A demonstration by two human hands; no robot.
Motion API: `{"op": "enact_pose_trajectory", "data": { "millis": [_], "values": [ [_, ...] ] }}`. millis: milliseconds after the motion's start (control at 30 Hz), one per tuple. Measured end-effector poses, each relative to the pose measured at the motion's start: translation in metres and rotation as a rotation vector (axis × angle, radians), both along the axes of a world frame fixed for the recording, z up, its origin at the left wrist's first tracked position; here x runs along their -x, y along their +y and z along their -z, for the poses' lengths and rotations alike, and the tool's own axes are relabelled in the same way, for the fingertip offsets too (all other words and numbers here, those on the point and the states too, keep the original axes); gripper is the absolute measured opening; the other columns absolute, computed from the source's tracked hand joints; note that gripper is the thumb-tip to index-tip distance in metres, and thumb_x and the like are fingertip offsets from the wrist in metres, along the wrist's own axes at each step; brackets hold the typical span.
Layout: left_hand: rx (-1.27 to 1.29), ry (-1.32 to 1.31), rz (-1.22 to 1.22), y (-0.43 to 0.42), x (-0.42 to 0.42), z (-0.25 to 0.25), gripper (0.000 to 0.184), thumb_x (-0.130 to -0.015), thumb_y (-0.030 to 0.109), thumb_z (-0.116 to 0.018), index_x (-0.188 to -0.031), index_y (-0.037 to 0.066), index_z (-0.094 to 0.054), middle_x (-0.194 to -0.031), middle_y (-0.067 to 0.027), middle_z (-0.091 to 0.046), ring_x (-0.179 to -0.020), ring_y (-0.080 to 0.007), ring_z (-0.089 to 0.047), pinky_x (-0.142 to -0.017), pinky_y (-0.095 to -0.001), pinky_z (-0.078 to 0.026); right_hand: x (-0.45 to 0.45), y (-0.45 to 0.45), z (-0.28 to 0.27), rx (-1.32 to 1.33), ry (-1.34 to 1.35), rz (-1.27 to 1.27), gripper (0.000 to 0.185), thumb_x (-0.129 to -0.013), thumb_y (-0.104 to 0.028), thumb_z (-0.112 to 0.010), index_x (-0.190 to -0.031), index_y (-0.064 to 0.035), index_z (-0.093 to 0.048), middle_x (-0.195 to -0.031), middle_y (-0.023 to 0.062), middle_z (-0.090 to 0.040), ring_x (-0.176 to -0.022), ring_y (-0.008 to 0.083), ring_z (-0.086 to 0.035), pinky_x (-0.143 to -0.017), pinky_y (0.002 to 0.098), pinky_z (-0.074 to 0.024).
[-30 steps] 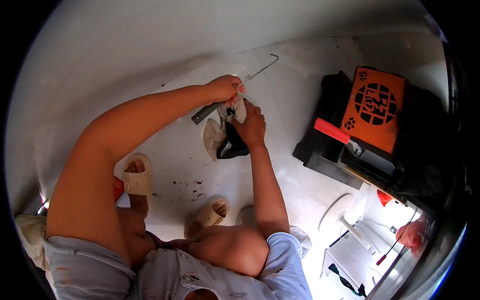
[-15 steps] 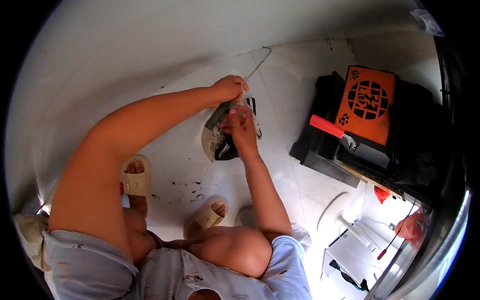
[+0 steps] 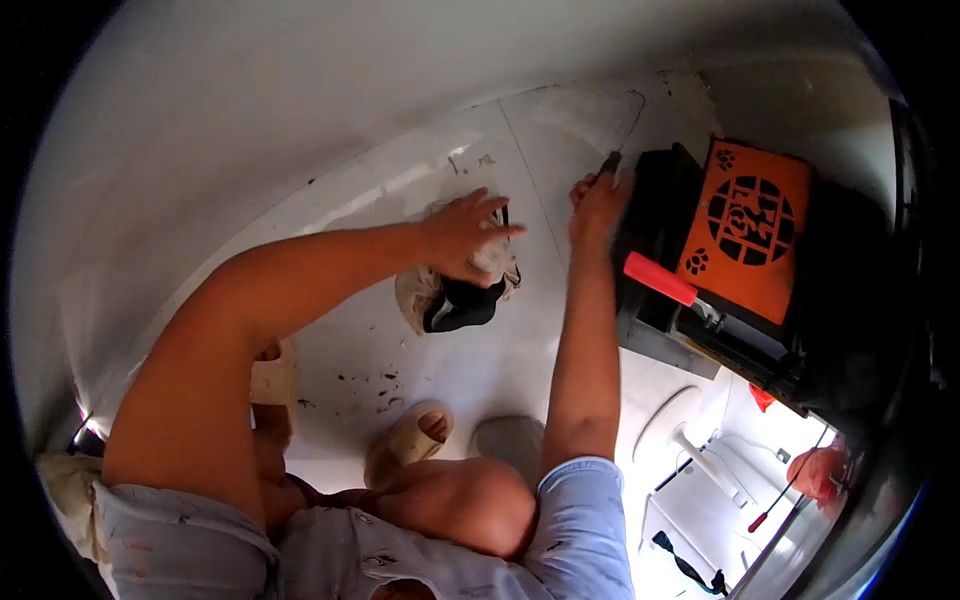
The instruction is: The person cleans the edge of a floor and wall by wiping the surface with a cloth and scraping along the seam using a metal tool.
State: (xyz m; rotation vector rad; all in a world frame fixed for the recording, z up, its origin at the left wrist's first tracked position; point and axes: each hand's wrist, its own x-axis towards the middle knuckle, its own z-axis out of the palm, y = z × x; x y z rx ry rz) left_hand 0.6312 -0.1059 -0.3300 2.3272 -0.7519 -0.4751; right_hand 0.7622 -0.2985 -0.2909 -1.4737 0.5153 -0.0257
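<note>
A white and black shoe [image 3: 468, 305] rests on the pale tiled floor in front of me. Over its upper part lies my left hand [image 3: 470, 240], fingers spread, partly covering the shoe; whether it presses on it I cannot tell. Out to the right, beside a black box, my right hand [image 3: 598, 205] is closed round the dark handle of a thin hooked tool [image 3: 610, 162]. The tool's slender shaft reaches up toward the wall and bends at its end.
An orange panel with black cut-outs [image 3: 750, 230] sits on dark boxes at right, with a red handle [image 3: 660, 279] beside it. Dark crumbs [image 3: 385, 385] dot the floor near my slipper [image 3: 405, 445]. A white round-based stand [image 3: 668, 425] is at lower right.
My right hand has moved right and up, away from the shoe, with the hooked tool in it. My left hand has let go of the tool's shaft and come down over the shoe.
</note>
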Motion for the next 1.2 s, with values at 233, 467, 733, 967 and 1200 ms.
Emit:
{"op": "enact_pose_trajectory", "data": {
  "millis": [233, 467, 733, 967, 1200],
  "values": [
    [-0.266, -0.132, 0.093, 0.002, -0.013, 0.020, 0.082, -0.081, 0.025, -0.081, -0.151, 0.039, -0.042, -0.169, -0.0074, -0.014, -0.156, -0.0355, -0.007, -0.120, -0.0610, -0.024, -0.122, -0.051, 0.035, 0.069, 0.013, 0.037, 0.027, -0.107, -0.023, -0.044, -0.115, -0.0011, -0.057, -0.081, 0.0033, -0.049, -0.061, 0.0132, -0.040, -0.052, 0.0279, -0.0343],
    [-0.220, -0.210, -0.168, -0.010, -0.023, 0.052, 0.069, -0.087, 0.008, -0.070, -0.146, 0.035, -0.048, -0.169, 0.0012, -0.017, -0.157, -0.0286, -0.009, -0.125, -0.0550, -0.020, -0.206, -0.118, 0.100, 2.438, 0.476, -1.060, 0.059, -0.106, -0.045, -0.038, -0.147, -0.0027, -0.038, -0.152, 0.0166, -0.040, -0.136, 0.0305, -0.040, -0.107, 0.0458, -0.0329],
    [-0.190, -0.136, -0.192, -0.009, -0.020, 0.037, 0.078, -0.078, 0.014, -0.078, -0.148, 0.028, -0.047, -0.169, -0.0042, -0.016, -0.156, -0.0310, -0.013, -0.127, -0.0550, -0.015, -0.259, -0.140, 0.098, 2.050, 0.363, -0.874, 0.042, -0.104, -0.036, -0.049, -0.122, 0.0010, -0.056, -0.126, 0.0176, -0.059, -0.107, 0.0300, -0.058, -0.082, 0.0425, -0.0481],
    [-0.112, -0.187, -0.199, -0.006, -0.020, 0.054, 0.081, -0.074, 0.015, -0.081, -0.148, 0.026, -0.048, -0.169, -0.0042, -0.017, -0.156, -0.0303, -0.014, -0.126, -0.0540, -0.015, -0.243, -0.119, 0.085, 1.664, 0.246, -0.540, 0.043, -0.105, -0.034, -0.049, -0.127, 0.0020, -0.053, -0.128, 0.0199, -0.058, -0.109, 0.0325, -0.059, -0.086, 0.0433, -0.0488],
    [-0.085, -0.160, -0.184, -0.002, -0.022, 0.051, 0.072, -0.077, 0.013, -0.078, -0.144, 0.025, -0.052, -0.168, -0.0051, -0.017, -0.155, -0.0306, -0.015, -0.126, -0.0545, -0.018, -0.212, -0.099, 0.087, 1.502, 0.101, -0.351, 0.044, -0.105, -0.032, -0.048, -0.133, 0.0030, -0.051, -0.131, 0.0222, -0.058, -0.111, 0.0351, -0.060, -0.091, 0.0441, -0.0495]
  ]
}}
